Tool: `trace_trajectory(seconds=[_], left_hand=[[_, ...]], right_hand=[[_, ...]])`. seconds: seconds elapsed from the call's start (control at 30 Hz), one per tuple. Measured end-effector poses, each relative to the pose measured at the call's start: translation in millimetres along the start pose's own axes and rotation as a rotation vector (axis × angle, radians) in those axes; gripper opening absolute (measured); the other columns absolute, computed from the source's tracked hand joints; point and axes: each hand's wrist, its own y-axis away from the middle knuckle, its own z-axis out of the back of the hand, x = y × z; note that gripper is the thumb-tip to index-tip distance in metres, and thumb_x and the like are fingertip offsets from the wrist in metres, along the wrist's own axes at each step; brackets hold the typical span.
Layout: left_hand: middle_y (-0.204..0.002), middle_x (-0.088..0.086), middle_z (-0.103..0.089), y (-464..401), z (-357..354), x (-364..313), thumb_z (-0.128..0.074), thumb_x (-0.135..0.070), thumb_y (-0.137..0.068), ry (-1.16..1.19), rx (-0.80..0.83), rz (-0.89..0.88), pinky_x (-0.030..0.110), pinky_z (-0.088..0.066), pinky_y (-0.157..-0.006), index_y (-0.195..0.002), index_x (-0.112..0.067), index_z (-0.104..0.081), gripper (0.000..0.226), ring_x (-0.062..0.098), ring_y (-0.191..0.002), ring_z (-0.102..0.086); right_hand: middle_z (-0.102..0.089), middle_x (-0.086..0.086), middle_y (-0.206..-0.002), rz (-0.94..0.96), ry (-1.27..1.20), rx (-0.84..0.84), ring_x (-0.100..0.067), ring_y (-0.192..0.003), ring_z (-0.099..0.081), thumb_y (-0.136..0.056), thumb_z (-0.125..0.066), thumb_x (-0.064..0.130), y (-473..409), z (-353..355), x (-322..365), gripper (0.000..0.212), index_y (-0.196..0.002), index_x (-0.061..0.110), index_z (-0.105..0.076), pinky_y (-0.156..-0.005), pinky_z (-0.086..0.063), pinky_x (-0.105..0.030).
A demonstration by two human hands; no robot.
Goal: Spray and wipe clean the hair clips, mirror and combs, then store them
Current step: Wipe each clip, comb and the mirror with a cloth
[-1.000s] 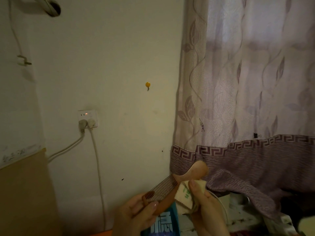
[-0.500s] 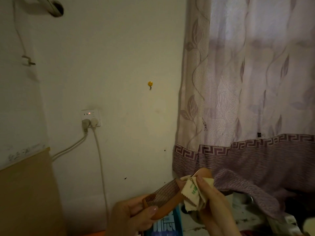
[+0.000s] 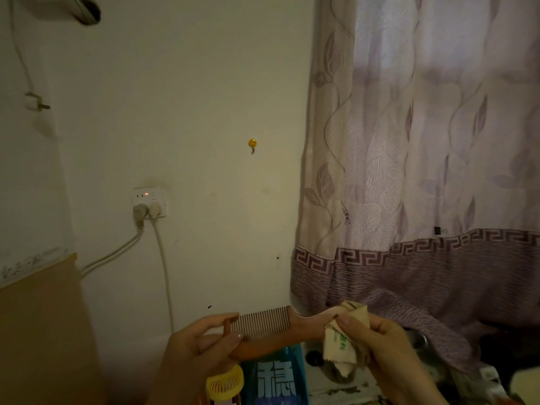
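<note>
Both hands busy: left hand [image 3: 201, 343] pinches wooden comb [image 3: 271, 331], now levelled; right hand [image 3: 377, 343] grips cloth [image 3: 344, 343], slid to handle — wiping nearly done.

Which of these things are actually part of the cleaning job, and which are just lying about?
In use:
wooden comb, held by the left hand
wiping cloth, held by the right hand against the comb's handle

Lying about:
blue box
yellow fan
wall socket
smiley hook
curtain
</note>
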Motion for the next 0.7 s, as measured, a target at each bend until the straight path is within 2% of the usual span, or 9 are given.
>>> trace_trajectory(seconds=[0.1, 0.2, 0.3, 0.4, 0.47, 0.5, 0.57, 0.67, 0.7], left_hand=[[-0.067, 0.008, -0.073, -2, -2, -3, -0.062, 0.006, -0.082, 0.036, -0.075, -0.073, 0.02, -0.053, -0.048, -0.093, -0.016, -0.07, 0.026, 0.012, -0.055, -0.067], [-0.067, -0.003, -0.073, -6, -2, -4, -0.061, 0.003, -0.084, 0.025, -0.11, -0.113, 0.018, -0.053, -0.049, -0.094, -0.023, -0.07, 0.029, 0.007, -0.057, -0.067], [-0.06, -0.005, -0.07, -9, 0, -6, -0.061, 0.004, -0.084, -0.013, -0.098, -0.136, 0.017, -0.052, -0.047, -0.093, -0.023, -0.07, 0.03, 0.005, -0.052, -0.064], [-0.058, -0.004, -0.069, -14, 1, -10, -0.059, 0.004, -0.085, -0.048, -0.06, -0.147, 0.016, -0.05, -0.047, -0.095, -0.022, -0.069, 0.029, 0.003, -0.05, -0.061], [-0.06, -0.003, -0.07, -18, 2, -14, -0.059, 0.003, -0.086, -0.062, -0.041, -0.154, 0.016, -0.051, -0.048, -0.095, -0.021, -0.069, 0.028, 0.002, -0.053, -0.062], [-0.063, -0.003, -0.071, -20, 3, -16, -0.059, 0.003, -0.085, -0.081, -0.029, -0.164, 0.017, -0.052, -0.05, -0.095, -0.021, -0.069, 0.028, 0.002, -0.056, -0.063], [-0.068, -0.004, -0.073, -23, 2, -21, -0.06, 0.003, -0.085, -0.122, -0.002, -0.189, 0.017, -0.052, -0.052, -0.094, -0.024, -0.069, 0.03, 0.002, -0.061, -0.066], [-0.074, -0.005, -0.075, -28, 0, -27, -0.063, 0.001, -0.084, -0.182, 0.03, -0.231, 0.017, -0.053, -0.054, -0.091, -0.03, -0.07, 0.033, 0.003, -0.068, -0.068], [-0.074, -0.005, -0.075, -30, -1, -29, -0.064, 0.0, -0.083, -0.202, 0.032, -0.245, 0.016, -0.052, -0.054, -0.09, -0.032, -0.07, 0.033, 0.002, -0.068, -0.068]], right_hand=[[-0.07, -0.028, -0.078, -0.032, 0.078, 0.069, -0.026, -0.058, -0.068, -0.058, -0.071, 0.007, -2, 3, 0, 0.018, -0.072, -0.004, -0.075, -0.051, -0.055, -0.03], [-0.068, -0.032, -0.082, -0.029, 0.13, 0.141, -0.028, -0.06, -0.068, -0.057, -0.072, 0.005, -3, 4, 2, 0.031, -0.084, -0.01, -0.073, -0.052, -0.055, -0.029], [-0.07, -0.029, -0.083, -0.028, 0.217, 0.196, -0.025, -0.063, -0.069, -0.058, -0.078, 0.004, -3, 6, 5, 0.03, -0.085, -0.008, -0.073, -0.055, -0.054, -0.027], [-0.072, -0.019, -0.076, 0.01, 0.434, 0.264, -0.018, -0.064, -0.067, -0.053, -0.092, 0.02, -3, 8, 9, 0.033, -0.076, 0.001, -0.077, -0.061, -0.052, -0.026], [-0.073, -0.016, -0.076, 0.02, 0.542, 0.288, -0.017, -0.068, -0.065, -0.047, -0.091, 0.035, -2, 6, 11, 0.041, -0.073, 0.006, -0.077, -0.068, -0.051, -0.027], [-0.073, -0.016, -0.078, 0.019, 0.566, 0.303, -0.017, -0.071, -0.066, -0.048, -0.088, 0.036, -2, 5, 12, 0.04, -0.073, 0.007, -0.077, -0.07, -0.052, -0.028], [-0.074, -0.013, -0.079, -0.006, 0.579, 0.362, -0.015, -0.072, -0.067, -0.055, -0.085, 0.027, 0, 1, 12, 0.027, -0.073, 0.009, -0.077, -0.071, -0.053, -0.026], [-0.072, -0.002, -0.07, 0.004, 0.622, 0.443, -0.009, -0.067, -0.065, -0.062, -0.084, 0.019, 4, -10, 11, 0.008, -0.064, 0.019, -0.077, -0.07, -0.051, -0.025], [-0.07, 0.003, -0.064, 0.021, 0.645, 0.451, -0.005, -0.063, -0.064, -0.065, -0.084, 0.014, 4, -13, 11, 0.014, -0.059, 0.023, -0.075, -0.067, -0.049, -0.022]])
